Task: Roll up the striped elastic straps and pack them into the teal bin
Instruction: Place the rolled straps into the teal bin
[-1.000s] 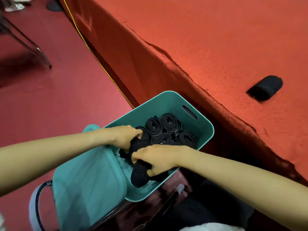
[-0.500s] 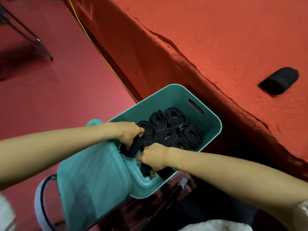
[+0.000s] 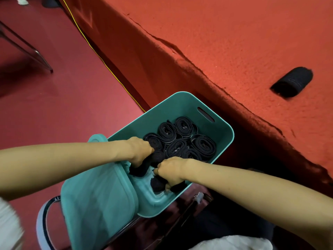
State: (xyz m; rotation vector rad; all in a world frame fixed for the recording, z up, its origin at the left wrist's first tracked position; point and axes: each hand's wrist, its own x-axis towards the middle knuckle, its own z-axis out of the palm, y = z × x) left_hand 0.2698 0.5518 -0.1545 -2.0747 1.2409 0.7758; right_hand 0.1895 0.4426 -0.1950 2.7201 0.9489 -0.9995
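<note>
The teal bin (image 3: 222,127) stands on a chair beside the red table, with several dark rolled straps (image 3: 182,139) packed upright at its far end. Both my hands are inside its near end. My left hand (image 3: 139,150) grips a dark rolled strap (image 3: 142,168) that lies against the near wall. My right hand (image 3: 171,171) grips another dark roll (image 3: 157,184) low on the bin floor. One more rolled strap (image 3: 292,82) lies on the table at the right.
The teal lid (image 3: 97,210) leans against the bin's near left side. The red cloth-covered table (image 3: 234,42) fills the right and top. A yellow cable (image 3: 100,56) runs along the red floor. Metal chair legs (image 3: 36,55) stand at the upper left.
Both hands have pushed their rolls lower into the bin's near end. The view has shifted, so the bin and the table roll sit further right.
</note>
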